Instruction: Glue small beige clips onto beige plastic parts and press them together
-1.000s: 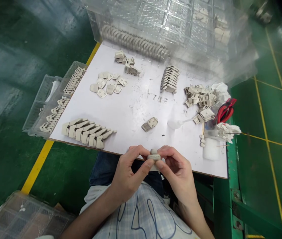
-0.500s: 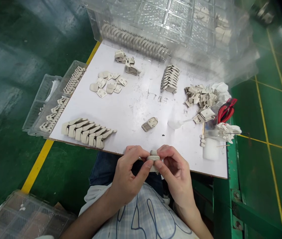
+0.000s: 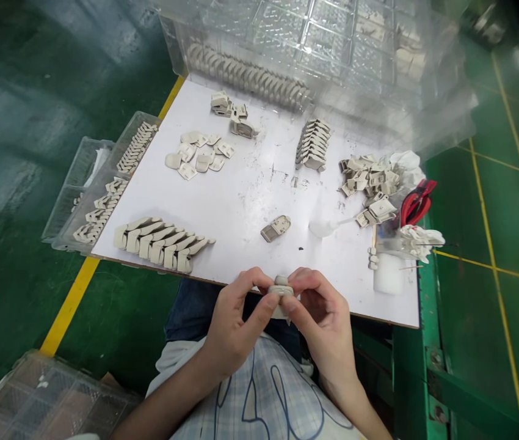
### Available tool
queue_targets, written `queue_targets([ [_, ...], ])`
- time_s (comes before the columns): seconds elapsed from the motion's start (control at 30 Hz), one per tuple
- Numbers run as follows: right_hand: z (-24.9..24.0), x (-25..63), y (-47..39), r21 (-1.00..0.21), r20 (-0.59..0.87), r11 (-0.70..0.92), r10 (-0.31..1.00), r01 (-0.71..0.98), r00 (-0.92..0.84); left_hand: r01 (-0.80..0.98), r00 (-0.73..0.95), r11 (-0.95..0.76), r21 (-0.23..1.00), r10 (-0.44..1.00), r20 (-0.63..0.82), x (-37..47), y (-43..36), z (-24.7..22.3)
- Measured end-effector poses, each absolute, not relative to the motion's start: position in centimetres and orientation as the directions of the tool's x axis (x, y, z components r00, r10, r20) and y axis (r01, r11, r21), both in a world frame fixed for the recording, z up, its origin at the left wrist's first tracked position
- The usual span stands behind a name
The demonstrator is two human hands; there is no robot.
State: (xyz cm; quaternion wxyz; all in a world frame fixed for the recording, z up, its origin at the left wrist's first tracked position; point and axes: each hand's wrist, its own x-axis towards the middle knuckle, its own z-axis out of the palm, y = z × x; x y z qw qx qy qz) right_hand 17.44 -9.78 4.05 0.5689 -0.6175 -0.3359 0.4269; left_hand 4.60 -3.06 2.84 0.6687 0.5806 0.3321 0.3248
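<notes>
Between my two hands, at the front edge of the white board (image 3: pixel 250 201), is a small beige plastic part (image 3: pixel 281 291). My left hand (image 3: pixel 236 318) pinches its left side between thumb and forefinger. On the right side my right hand (image 3: pixel 326 318) grips the same part, also with thumb and forefinger. Fingertips cover much of it, so its full shape is hidden. A single beige part with a grey recess (image 3: pixel 275 228) lies flat on the board beyond my hands. To the left stands a row of nested beige parts (image 3: pixel 161 243).
Flat beige covers (image 3: pixel 198 153) lie scattered at the back left. A stacked row (image 3: pixel 313 145) stands further right, near a loose heap (image 3: pixel 372 177). A white squeeze bottle (image 3: pixel 322 227), red-handled pliers (image 3: pixel 416 205) and a white cylinder (image 3: pixel 388 273) are on the right. Clear compartment boxes (image 3: pixel 323 49) rise behind.
Both hands stay in nearly the same place. The beige part between them has tilted and shifted very slightly left. Nothing on the board has moved.
</notes>
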Motion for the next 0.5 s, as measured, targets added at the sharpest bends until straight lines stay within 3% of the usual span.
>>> queue_targets([
  [0.17, 4.15, 17.7, -10.22, -0.99, -0.143, -0.122, 0.901, -0.077, 0.409, -0.22, 0.637, 0.47, 0.855, 0.733, -0.239, 4.75, -2.94, 2.67],
  [0.3, 4.25, 17.86, -10.68, -0.981, -0.181, -0.14, 0.901, -0.131, 0.394, -0.265, 0.681, 0.605, 0.751, 0.669, -0.298, 4.72, -2.82, 2.62],
  [0.4, 4.47, 17.8, -10.66, -0.981, -0.189, -0.159, 0.898, -0.108, 0.398, -0.215, 0.657, 0.515, 0.829, 0.705, -0.268, 4.64, -2.8, 2.7],
  [0.5, 4.61, 17.68, -10.51, -0.986, -0.169, -0.157, 0.887, -0.065, 0.429, -0.086, 0.601, 0.233, 0.969, 0.787, -0.136, 4.54, -2.87, 2.78],
])
